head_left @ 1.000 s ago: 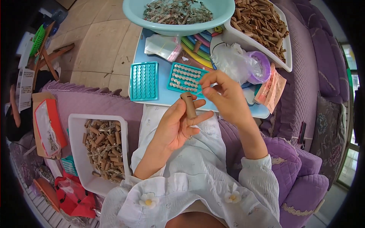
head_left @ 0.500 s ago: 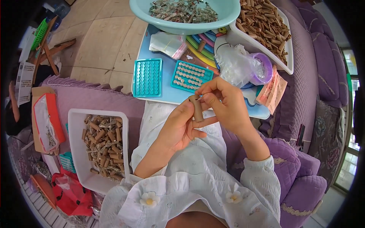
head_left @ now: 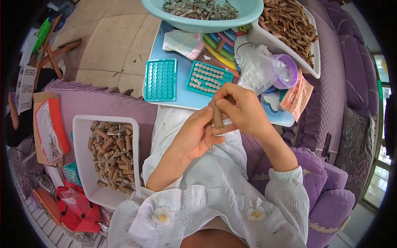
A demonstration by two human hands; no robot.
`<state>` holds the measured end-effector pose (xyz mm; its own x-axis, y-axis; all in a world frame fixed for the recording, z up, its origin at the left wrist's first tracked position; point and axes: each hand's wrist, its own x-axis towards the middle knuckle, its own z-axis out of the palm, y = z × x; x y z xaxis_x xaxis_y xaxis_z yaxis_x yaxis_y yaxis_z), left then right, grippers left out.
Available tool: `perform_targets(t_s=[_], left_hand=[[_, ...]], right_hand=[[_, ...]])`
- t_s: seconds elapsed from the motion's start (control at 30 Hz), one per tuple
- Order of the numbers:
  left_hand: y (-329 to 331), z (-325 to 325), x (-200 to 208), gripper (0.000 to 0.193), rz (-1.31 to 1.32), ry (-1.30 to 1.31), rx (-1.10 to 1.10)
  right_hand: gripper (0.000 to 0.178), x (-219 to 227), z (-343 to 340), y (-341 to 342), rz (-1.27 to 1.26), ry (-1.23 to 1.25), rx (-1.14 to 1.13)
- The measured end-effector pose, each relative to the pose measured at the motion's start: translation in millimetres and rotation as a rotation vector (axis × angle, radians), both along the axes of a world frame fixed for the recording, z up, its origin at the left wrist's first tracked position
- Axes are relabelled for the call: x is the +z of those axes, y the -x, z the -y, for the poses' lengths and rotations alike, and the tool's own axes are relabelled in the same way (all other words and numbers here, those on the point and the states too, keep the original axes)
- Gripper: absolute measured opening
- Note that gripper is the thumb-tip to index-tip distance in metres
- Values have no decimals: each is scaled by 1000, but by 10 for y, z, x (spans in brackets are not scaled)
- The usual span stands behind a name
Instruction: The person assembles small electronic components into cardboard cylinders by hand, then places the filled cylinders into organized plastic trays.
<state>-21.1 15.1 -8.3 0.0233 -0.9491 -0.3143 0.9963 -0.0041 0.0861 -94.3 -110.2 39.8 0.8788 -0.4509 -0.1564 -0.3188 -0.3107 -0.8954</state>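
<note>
A short brown cardboard tube (head_left: 218,117) is held nearly upright above my lap. My left hand (head_left: 191,135) is closed round its left side, thumb along the tube and fingers behind it. At the tube's upper end, the thumb and forefinger of my right hand (head_left: 245,108) are pinched together, hiding the rim. A small pale strip shows beside the tube, just under the right fingers; what it belongs to is unclear. Just beyond my hands lies a teal tray (head_left: 209,78) with rows of small round pale pieces. Left of it is another teal tray (head_left: 161,79) with round hollows.
A white bin (head_left: 136,157) of brown tubes and clear wrappers stands at my left. Far ahead are a light-blue basin (head_left: 198,27) of wrapped bits and a white tub (head_left: 316,62) of brown tubes. A plastic bag (head_left: 256,68) and purple ring-shaped container (head_left: 292,74) sit at the right.
The right thumb and forefinger have closed down over the tube's top, where a small thin piece showed between them before. Both hands stay in nearly the same place.
</note>
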Motion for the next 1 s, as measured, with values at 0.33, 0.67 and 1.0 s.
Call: perform_targets(t_s=[0.33, 0.67, 1.0], left_hand=[[5, 95, -61, 39, -30, -1, -22], [33, 27, -8, 38, 62, -38, -4], [91, -109, 37, 30, 1906, -122, 941]], right_hand=[[8, -204, 145, 39, 14, -491, -24], [10, -55, 137, 38, -131, -271, 158], [39, -142, 38, 400, 148, -611, 4]])
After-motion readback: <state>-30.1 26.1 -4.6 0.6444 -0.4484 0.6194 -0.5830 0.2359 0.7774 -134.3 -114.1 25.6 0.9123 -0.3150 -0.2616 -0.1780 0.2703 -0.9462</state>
